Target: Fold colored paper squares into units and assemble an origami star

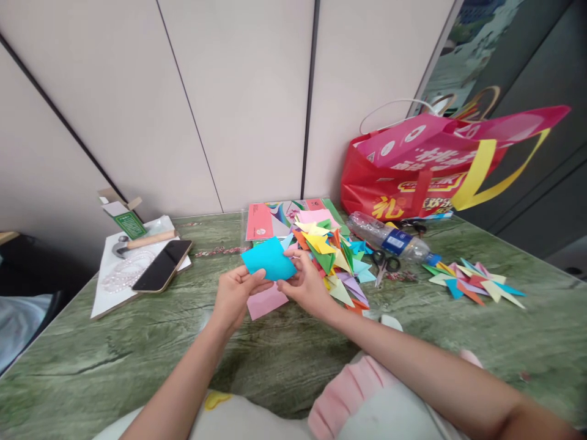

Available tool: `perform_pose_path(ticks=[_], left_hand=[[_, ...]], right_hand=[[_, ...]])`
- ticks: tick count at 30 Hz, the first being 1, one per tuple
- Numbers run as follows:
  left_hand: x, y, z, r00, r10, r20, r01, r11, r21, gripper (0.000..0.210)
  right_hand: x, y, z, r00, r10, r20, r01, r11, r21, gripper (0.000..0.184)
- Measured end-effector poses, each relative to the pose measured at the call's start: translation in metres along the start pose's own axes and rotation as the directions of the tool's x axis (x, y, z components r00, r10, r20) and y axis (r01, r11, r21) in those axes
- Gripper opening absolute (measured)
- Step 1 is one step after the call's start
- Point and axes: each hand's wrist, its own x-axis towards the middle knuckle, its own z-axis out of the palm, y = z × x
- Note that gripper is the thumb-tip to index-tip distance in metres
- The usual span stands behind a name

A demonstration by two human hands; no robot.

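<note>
A sheet of bright blue paper (268, 258) is held up over the table, tilted toward me. My left hand (236, 294) pinches its lower left edge, thumb in front. At the right edge, the fingers and thumb of my right hand (305, 284) close on the same sheet. Below it lies a piece of pink paper (266, 302) on the table, partly covered by the hands and the blue sheet. Just beyond my right hand spreads a heap of folded paper pieces (328, 247) in many colours.
Behind the heap lies a coloured paper pack (261, 221). Scissors (384, 263), a plastic bottle (389, 236) and more folded pieces (474, 281) are on the right, before a red bag (413, 171). At left are a phone (164, 266), a hammer (144, 241) and a small box (123, 217).
</note>
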Motion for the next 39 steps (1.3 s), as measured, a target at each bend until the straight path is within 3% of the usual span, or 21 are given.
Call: perform_pose_path(ticks=[4, 9, 12, 16, 23, 27, 33, 36, 39], left_hand=[[0.004, 0.007, -0.013, 0.996, 0.085, -0.033, -0.082, 0.995, 0.064, 0.025], [0.001, 0.005, -0.015, 0.991, -0.105, 0.088, 0.074, 0.95, 0.303, 0.026], [-0.003, 0.003, -0.01, 0.958, -0.224, 0.18, 0.137, 0.906, 0.401, 0.024], [-0.005, 0.003, -0.007, 0.946, -0.267, 0.184, 0.164, 0.883, 0.439, 0.026], [0.0, 0.005, -0.007, 0.987, -0.136, 0.079, 0.097, 0.923, 0.373, 0.059], [-0.001, 0.005, -0.005, 0.992, -0.094, 0.086, 0.045, 0.893, 0.447, 0.075], [-0.005, -0.003, -0.007, 0.961, -0.113, 0.253, -0.054, 0.821, 0.568, 0.076], [-0.004, -0.005, -0.008, 0.962, -0.062, 0.266, -0.115, 0.792, 0.6, 0.073], [-0.001, -0.005, -0.009, 0.973, -0.016, 0.232, -0.135, 0.773, 0.619, 0.065]], right_hand=[[0.004, 0.0, -0.003, 0.999, 0.005, -0.045, -0.004, 0.999, 0.037, 0.045], [0.004, -0.006, -0.005, 0.975, -0.112, -0.193, 0.099, 0.992, -0.073, 0.037], [0.001, -0.01, -0.005, 0.983, -0.145, -0.116, 0.127, 0.981, -0.146, 0.042], [-0.001, -0.011, -0.006, 0.995, -0.097, -0.004, 0.094, 0.977, -0.193, 0.039], [0.001, -0.01, -0.007, 0.99, -0.137, -0.026, 0.126, 0.958, -0.256, 0.026], [0.0, -0.012, -0.007, 0.985, -0.168, -0.029, 0.154, 0.95, -0.272, 0.037], [-0.004, -0.015, -0.004, 0.966, -0.216, 0.139, 0.245, 0.937, -0.25, 0.05], [-0.005, -0.014, -0.003, 0.961, -0.186, 0.206, 0.232, 0.945, -0.229, 0.04], [-0.004, -0.01, -0.003, 0.968, -0.184, 0.173, 0.222, 0.948, -0.23, 0.028]])
